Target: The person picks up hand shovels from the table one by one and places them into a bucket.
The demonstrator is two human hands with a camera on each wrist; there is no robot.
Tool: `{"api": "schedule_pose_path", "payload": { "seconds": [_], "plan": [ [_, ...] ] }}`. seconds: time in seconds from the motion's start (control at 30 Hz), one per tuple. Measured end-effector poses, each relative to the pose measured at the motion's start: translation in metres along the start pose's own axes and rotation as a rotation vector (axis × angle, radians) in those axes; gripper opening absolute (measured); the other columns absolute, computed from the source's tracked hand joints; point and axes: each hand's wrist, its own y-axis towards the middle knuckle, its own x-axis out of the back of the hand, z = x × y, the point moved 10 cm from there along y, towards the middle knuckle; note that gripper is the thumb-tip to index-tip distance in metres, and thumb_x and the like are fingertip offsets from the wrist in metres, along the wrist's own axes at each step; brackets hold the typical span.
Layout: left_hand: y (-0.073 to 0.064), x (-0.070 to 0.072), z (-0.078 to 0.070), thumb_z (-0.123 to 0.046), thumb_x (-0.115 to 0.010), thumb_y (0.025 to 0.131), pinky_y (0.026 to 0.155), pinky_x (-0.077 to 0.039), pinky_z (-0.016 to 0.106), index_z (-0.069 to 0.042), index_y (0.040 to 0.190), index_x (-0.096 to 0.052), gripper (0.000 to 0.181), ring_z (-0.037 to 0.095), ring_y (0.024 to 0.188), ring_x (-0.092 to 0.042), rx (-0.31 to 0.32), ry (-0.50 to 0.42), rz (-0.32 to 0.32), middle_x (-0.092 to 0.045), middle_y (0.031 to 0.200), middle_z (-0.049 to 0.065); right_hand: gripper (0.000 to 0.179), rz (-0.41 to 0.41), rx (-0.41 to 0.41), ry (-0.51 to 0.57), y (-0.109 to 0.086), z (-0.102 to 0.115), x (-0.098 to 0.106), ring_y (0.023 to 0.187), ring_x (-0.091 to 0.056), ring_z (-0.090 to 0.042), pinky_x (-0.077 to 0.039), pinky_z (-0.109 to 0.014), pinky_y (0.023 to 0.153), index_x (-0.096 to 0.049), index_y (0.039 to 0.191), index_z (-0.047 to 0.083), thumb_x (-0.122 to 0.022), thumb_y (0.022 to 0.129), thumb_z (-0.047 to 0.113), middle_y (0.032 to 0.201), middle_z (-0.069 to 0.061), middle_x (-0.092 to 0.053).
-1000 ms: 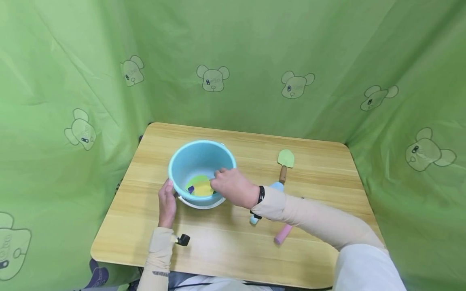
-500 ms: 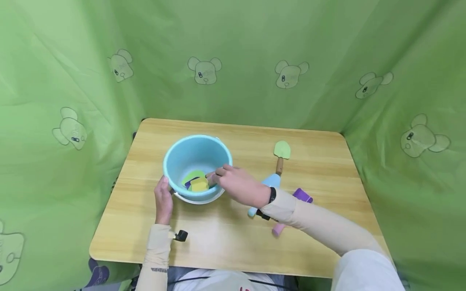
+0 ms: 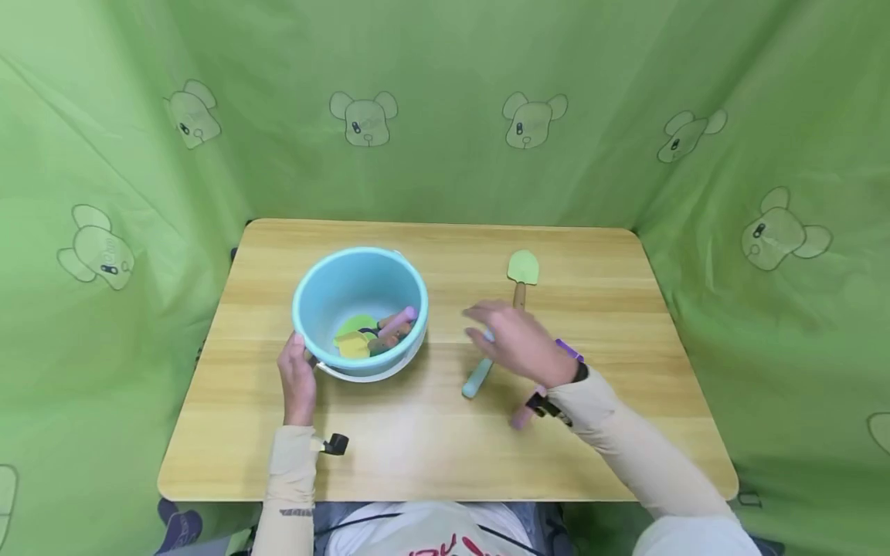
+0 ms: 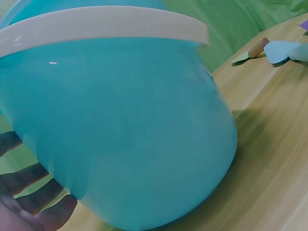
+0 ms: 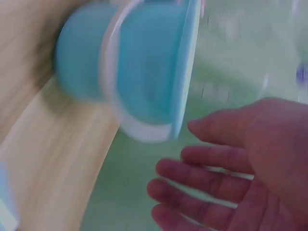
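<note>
A light blue bucket [image 3: 358, 259] with a white handle stands on the left part of the table. My left hand [image 3: 299, 382] holds its left side, thumb at the rim and fingers [image 4: 33, 192] against the outer wall. Inside lie several small tools: a green blade [image 3: 358, 323], a yellow blade [image 3: 352, 345], brown handles and a pink handle [image 3: 398, 321]. My right hand [image 3: 518, 340] hovers over tools right of the bucket, holding nothing, fingers spread in the right wrist view. Beneath it a tool with a light blue handle [image 3: 477, 380] is partly hidden.
A small shovel with a green blade [image 3: 523, 267] and wooden handle lies behind the right hand. A purple piece [image 3: 568, 350] and a blurred pink handle [image 3: 523, 417] show beside the right wrist. Green curtains [image 3: 445, 177] surround the wooden table [image 3: 431, 455].
My right hand has come out of the bucket and moved right over the table tools. The pink-handled tool now lies in the bucket. My left hand stays at the bucket.
</note>
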Motion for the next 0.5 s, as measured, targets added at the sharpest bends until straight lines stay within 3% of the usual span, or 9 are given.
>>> {"api": "schedule_pose_path", "payload": {
  "seconds": [0.07, 0.17, 0.23, 0.3, 0.37, 0.5],
  "plan": [
    [0.001, -0.003, 0.0, -0.048, -0.034, 0.108, 0.105, -0.053, 0.047, -0.008, 0.144, -0.059, 0.059, 0.04, 0.126, -0.06, -0.004, -0.008, 0.008, -0.062, 0.14, 0.024, 0.034, -0.019, -0.156, 0.03, -0.02, -0.041, 0.002, 0.109, -0.073, -0.036, -0.063, -0.05, 0.089, -0.069, 0.126, -0.005, -0.067, 0.1, 0.019, 0.125, -0.023, -0.072],
    [0.0, 0.0, 0.001, -0.047, -0.035, 0.107, 0.109, -0.05, 0.056, -0.004, 0.142, -0.059, 0.06, 0.038, 0.125, -0.061, -0.005, -0.033, -0.006, -0.06, 0.139, 0.028, 0.028, 0.013, -0.362, 0.066, -0.054, -0.093, -0.007, 0.08, -0.071, -0.029, -0.06, -0.044, 0.067, -0.074, 0.105, -0.005, -0.065, 0.101, 0.021, 0.099, -0.022, -0.075],
    [-0.001, 0.004, 0.001, -0.045, -0.035, 0.106, 0.109, -0.047, 0.06, -0.004, 0.14, -0.061, 0.059, 0.036, 0.125, -0.061, -0.008, -0.048, -0.028, -0.06, 0.138, 0.028, 0.027, 0.07, -0.465, 0.1, -0.077, -0.117, -0.022, 0.064, -0.062, -0.022, -0.052, -0.036, 0.054, -0.075, 0.094, -0.001, -0.065, 0.101, 0.023, 0.083, -0.016, -0.073],
    [-0.001, 0.006, -0.001, -0.044, -0.036, 0.106, 0.109, -0.046, 0.061, -0.004, 0.138, -0.063, 0.058, 0.036, 0.123, -0.062, -0.011, -0.058, -0.042, -0.061, 0.136, 0.028, 0.027, 0.131, -0.562, 0.157, -0.1, -0.135, -0.042, 0.056, -0.053, -0.017, -0.044, -0.03, 0.049, -0.073, 0.087, 0.003, -0.065, 0.101, 0.025, 0.071, -0.009, -0.066],
    [-0.002, 0.005, -0.002, -0.045, -0.035, 0.106, 0.108, -0.047, 0.06, -0.006, 0.137, -0.064, 0.058, 0.036, 0.122, -0.062, -0.01, -0.054, -0.036, -0.062, 0.135, 0.027, 0.026, 0.162, -0.627, 0.208, -0.121, -0.148, -0.061, 0.055, -0.052, -0.014, -0.043, -0.027, 0.049, -0.071, 0.089, 0.003, -0.065, 0.1, 0.025, 0.07, -0.005, -0.066],
    [-0.004, -0.003, -0.001, -0.044, -0.034, 0.106, 0.108, -0.048, 0.057, -0.009, 0.136, -0.065, 0.056, 0.033, 0.125, -0.061, 0.001, -0.032, -0.011, -0.063, 0.137, 0.023, 0.025, 0.169, -0.716, 0.264, -0.155, -0.16, -0.087, 0.055, -0.051, -0.015, -0.043, -0.028, 0.048, -0.065, 0.088, 0.004, -0.067, 0.099, 0.026, 0.069, -0.005, -0.064]
  ]
}}
